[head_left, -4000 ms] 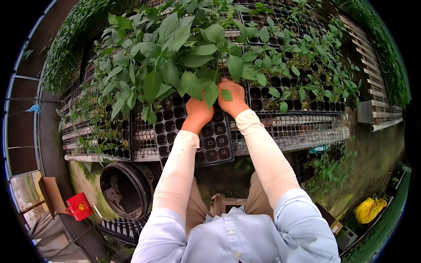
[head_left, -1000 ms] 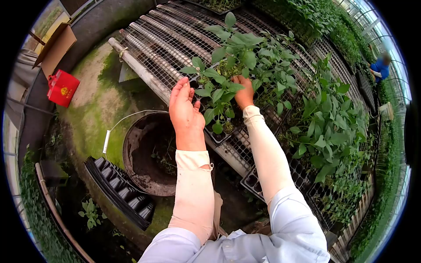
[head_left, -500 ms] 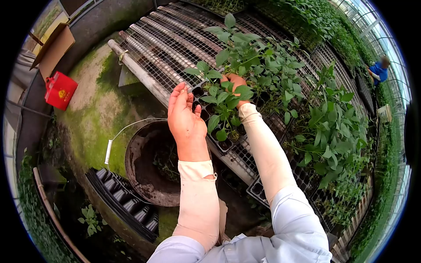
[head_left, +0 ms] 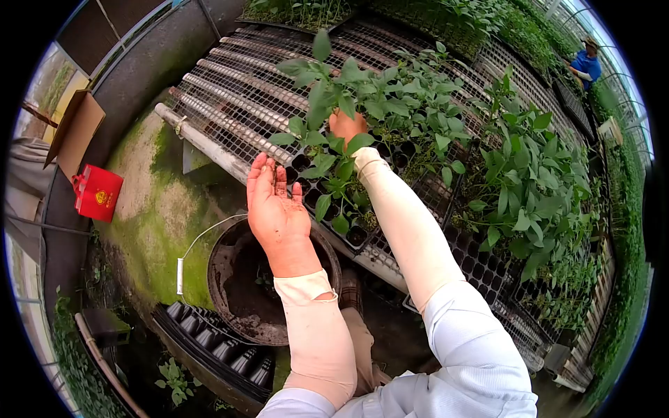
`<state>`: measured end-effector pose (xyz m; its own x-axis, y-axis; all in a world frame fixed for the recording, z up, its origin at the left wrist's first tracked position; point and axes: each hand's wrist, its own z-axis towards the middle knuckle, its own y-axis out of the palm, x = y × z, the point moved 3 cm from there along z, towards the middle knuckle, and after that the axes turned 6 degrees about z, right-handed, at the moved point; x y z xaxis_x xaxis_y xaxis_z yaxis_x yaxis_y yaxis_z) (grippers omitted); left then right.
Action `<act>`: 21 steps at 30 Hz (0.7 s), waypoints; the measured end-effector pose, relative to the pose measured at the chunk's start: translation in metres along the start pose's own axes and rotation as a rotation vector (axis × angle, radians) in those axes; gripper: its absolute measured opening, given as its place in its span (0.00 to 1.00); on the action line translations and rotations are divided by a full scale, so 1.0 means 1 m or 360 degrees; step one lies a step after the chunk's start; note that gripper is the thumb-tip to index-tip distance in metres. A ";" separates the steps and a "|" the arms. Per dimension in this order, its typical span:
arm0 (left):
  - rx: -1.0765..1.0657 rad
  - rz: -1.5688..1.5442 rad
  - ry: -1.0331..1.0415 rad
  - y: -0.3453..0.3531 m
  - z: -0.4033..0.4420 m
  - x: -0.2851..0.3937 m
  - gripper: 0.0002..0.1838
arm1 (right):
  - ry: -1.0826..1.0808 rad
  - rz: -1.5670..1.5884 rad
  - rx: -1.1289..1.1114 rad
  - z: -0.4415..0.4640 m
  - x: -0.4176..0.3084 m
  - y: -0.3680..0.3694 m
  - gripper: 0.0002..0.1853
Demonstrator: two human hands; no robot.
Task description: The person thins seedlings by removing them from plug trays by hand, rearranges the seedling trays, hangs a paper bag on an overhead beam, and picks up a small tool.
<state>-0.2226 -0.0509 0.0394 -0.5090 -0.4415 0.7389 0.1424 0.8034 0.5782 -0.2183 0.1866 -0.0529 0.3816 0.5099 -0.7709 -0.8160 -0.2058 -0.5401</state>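
Observation:
My left hand is held palm up beside the tray's left edge, its fingers apart and soiled, with nothing seen in it but bits of dirt. My right hand reaches in among leafy seedlings above a black cell tray; leaves hide its fingertips, so what they touch does not show. Some cells of this tray stand without plants, others hold seedlings. Below my left hand is a round dark bucket with a wire handle and some plant scraps inside.
A mesh bench with a pale front pipe carries the trays. More leafy plants stand to the right. Stacked black trays lie near the bucket. A red bag and cardboard box are at left. A person in blue is far right.
From the denser plants where both hands worked together, the view has turned toward the bucket. My left hand has opened out palm up, and my right hand has lately moved left and up among the leaves.

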 end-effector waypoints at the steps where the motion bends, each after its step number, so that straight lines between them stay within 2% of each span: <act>1: 0.0001 0.0006 0.0013 0.003 -0.003 0.000 0.14 | 0.0016 -0.0007 0.0018 0.004 0.000 0.008 0.14; 5: -0.0093 0.0096 0.0015 0.015 -0.011 -0.009 0.14 | 0.0072 0.0471 -0.0189 -0.018 -0.032 -0.038 0.14; 9: -0.0149 0.0150 0.0070 0.022 -0.021 -0.011 0.14 | -0.0110 0.0778 -0.0164 -0.068 -0.056 -0.121 0.14; 11: -0.0150 0.0173 0.0086 0.024 -0.026 -0.012 0.14 | -0.0073 0.0918 -0.0231 -0.108 -0.070 -0.180 0.13; 13: -0.0192 0.0227 0.0195 0.030 -0.035 -0.011 0.13 | -0.0098 0.0840 -0.0269 -0.152 -0.058 -0.225 0.13; 15: -0.0248 0.0253 0.0221 0.038 -0.043 -0.015 0.10 | 0.0097 0.0836 -0.0306 -0.202 -0.043 -0.264 0.13; 16: -0.0430 0.0323 0.0293 0.045 -0.049 -0.018 0.10 | 0.0274 0.0829 -0.0366 -0.227 -0.036 -0.281 0.14; 17: -0.0619 0.0400 0.0342 0.050 -0.058 -0.026 0.09 | 0.0150 0.0769 -0.0311 -0.250 -0.025 -0.295 0.14; 19: -0.0881 0.0563 0.0249 0.067 -0.086 -0.045 0.08 | 0.0366 0.0604 -0.0354 -0.294 -0.005 -0.322 0.14; 21: -0.1163 0.0788 0.0105 0.079 -0.118 -0.077 0.07 | 0.0414 0.0539 -0.0259 -0.327 0.017 -0.347 0.14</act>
<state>-0.0721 -0.0004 0.0693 -0.1983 -0.1510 0.9684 0.8518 0.4623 0.2465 0.2132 -0.0069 0.0106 0.2188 0.1687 -0.9611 -0.8426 -0.4640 -0.2732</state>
